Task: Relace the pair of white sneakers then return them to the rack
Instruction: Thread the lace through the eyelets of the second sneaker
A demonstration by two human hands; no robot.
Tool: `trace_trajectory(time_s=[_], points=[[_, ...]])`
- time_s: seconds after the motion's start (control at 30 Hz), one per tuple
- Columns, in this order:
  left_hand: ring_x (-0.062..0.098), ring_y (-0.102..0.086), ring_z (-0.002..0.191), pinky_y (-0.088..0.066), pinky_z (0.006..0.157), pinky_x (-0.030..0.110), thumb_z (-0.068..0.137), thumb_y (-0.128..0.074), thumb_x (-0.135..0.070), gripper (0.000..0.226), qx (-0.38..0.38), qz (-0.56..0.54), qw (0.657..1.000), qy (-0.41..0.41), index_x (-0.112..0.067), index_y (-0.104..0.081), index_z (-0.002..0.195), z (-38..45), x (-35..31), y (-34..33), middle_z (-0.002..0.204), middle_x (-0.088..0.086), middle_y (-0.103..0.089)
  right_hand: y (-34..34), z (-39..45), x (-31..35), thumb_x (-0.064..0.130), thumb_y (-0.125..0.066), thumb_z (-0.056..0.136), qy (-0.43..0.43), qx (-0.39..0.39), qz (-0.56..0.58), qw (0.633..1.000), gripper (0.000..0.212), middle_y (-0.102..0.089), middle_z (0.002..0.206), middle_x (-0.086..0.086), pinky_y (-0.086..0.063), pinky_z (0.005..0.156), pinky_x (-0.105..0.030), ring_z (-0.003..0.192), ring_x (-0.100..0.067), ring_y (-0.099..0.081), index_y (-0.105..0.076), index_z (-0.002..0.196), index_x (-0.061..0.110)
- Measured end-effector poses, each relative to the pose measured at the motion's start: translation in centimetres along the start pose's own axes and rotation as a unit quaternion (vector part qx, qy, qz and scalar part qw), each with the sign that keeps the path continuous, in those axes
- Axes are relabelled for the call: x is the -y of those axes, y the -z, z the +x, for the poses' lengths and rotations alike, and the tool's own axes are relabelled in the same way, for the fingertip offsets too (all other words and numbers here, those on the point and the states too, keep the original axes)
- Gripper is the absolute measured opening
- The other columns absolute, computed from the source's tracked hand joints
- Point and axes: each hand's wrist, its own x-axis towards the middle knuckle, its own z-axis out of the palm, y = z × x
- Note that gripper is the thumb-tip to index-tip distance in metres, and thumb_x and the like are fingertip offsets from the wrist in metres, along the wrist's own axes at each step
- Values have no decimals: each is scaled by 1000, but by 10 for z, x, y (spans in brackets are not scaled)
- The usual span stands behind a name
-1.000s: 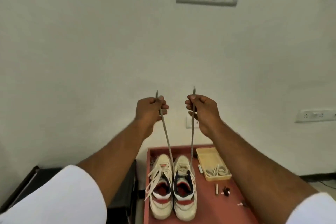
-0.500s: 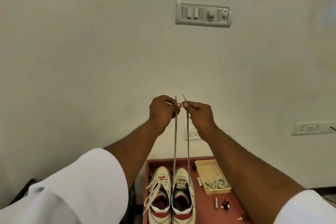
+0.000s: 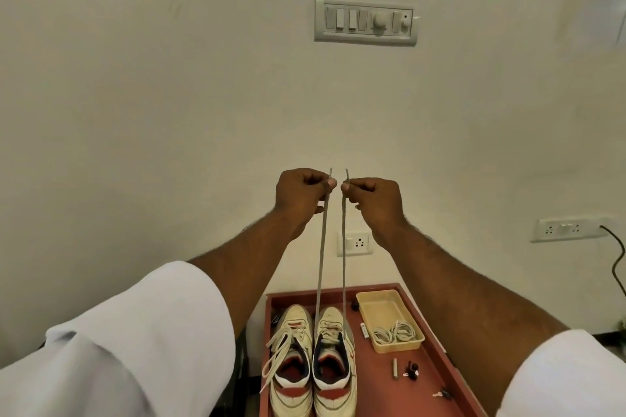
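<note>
Two white sneakers with red and navy trim stand side by side on a red table (image 3: 420, 393). The left sneaker (image 3: 290, 362) has loose laces hanging over its side. From the right sneaker (image 3: 333, 362) a grey lace (image 3: 321, 257) runs up taut in two strands. My left hand (image 3: 299, 195) pinches the left strand's tip. My right hand (image 3: 371, 198) pinches the right strand's tip. Both hands are raised high above the shoes, close together, thumbs nearly touching.
A cream tray (image 3: 379, 308) holding coiled white laces sits right of the shoes. Small bits (image 3: 411, 371) lie on the red table near it. The wall behind carries a switch panel (image 3: 365, 20), a socket (image 3: 355, 243), and another socket (image 3: 569, 229) with a black cord.
My hands have come together from about a hand's width apart, drawing the two lace strands nearly parallel. The view has tilted upward, showing more wall.
</note>
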Motion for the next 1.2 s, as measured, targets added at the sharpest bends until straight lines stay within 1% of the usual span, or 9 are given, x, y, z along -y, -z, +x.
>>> trace_trajectory(time_s=[0.2,0.4,0.53,0.67,0.8,0.93,1.03,1.1,1.2], points=[[16,-63,72,-59,66,35,83,-78,-11,10,2,15,1000,-5,-4,-74,90,1,-1,-10,81,5,-72,18,-1,11,13,-72,85,1,18,-32,999,13,-73,77,1,-48,66,-24,72,-10,-65,-74,76,22],[14,-62,66,-56,58,27,81,-78,-9,10,18,5,1000,4,-2,-75,88,-3,-8,-20,78,7,-71,24,-3,18,17,-74,85,-2,12,-34,999,9,-73,78,-2,-50,70,-28,75,-13,-65,-75,76,16],[16,-63,62,-58,63,27,83,-76,-5,4,31,-1,1000,-6,-2,-76,80,-4,-12,-19,71,7,-71,21,-9,16,19,-74,86,-11,15,-32,999,11,-72,79,-6,-52,66,-30,72,-15,-63,-76,80,10],[16,-65,64,-59,66,29,84,-75,-5,8,48,16,998,-21,-6,-77,76,-3,-14,-15,73,10,-73,19,-8,15,17,-71,87,15,42,-70,997,10,-73,76,-4,-50,66,-27,68,-10,-62,-77,81,10],[15,-64,63,-59,66,29,84,-76,-7,11,56,28,998,-27,-12,-76,74,3,-14,-7,67,2,-72,14,-4,18,12,-71,86,43,70,-92,992,9,-73,75,2,-47,68,-22,63,4,-62,-78,82,13],[14,-64,63,-57,62,26,85,-74,-7,8,53,38,997,-37,-10,-75,78,4,-12,-2,69,4,-72,7,-1,16,10,-68,86,58,81,-104,990,13,-74,75,-2,-51,72,-29,68,-1,-64,-78,79,14],[1,-62,59,-48,58,14,85,-71,-4,9,36,63,994,-77,-9,-76,77,3,-11,1,69,0,-71,-1,-2,16,6,-66,88,61,84,-86,991,12,-72,74,3,-47,66,-17,66,5,-64,-78,85,9],[0,-65,63,-47,62,10,83,-68,-1,12,16,68,992,-100,-7,-76,76,4,-7,4,69,1,-71,-7,-6,12,7,-64,91,53,93,-51,993,13,-71,75,5,-45,62,-10,66,6,-63,-77,89,10],[1,-65,66,-49,59,10,84,-66,-1,13,-18,25,996,-83,-3,-76,76,5,2,4,76,8,-73,-22,-15,-14,19,-64,93,13,114,-24,993,12,-73,83,-5,-46,64,-11,71,0,-62,-76,95,18]])
